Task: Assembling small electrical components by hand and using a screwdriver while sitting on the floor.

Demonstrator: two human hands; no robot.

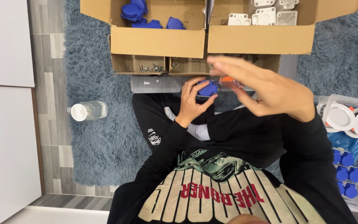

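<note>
The left hand [192, 101] sits low over the person's lap, wrist bent back toward the body, fingers curled up and around a small blue plastic part [208, 88]. The thumb presses the part's lower right edge while the fingertips wrap its left side, so the hand is closed firmly on it. The part lies just above the centre of the view, at about 12 o'clock from the left wrist.

The right hand [266, 89] hovers closer to the camera, at 3 o'clock from the blue part, palm turned down and to the left, fingers stretched out and loosely spread, pointing toward 10 o'clock. It is blurred. Under its fingers shows an orange-tipped tool [230, 81], touching or just beside the blue part; whether the hand grips it cannot be told.

Both forearms wear black sleeves and come up from 6 o'clock.

At 12 o'clock stand two open cardboard boxes: the left box [158, 41] holds more blue parts, the right box [262, 39] white ones. Just below them a small tray [139, 64] holds loose screws. A water bottle [87, 111] lies on the grey-blue rug [100, 141] at 9 o'clock. At 3 o'clock a clear bin [353, 166] holds white round pieces and blue parts.
</note>
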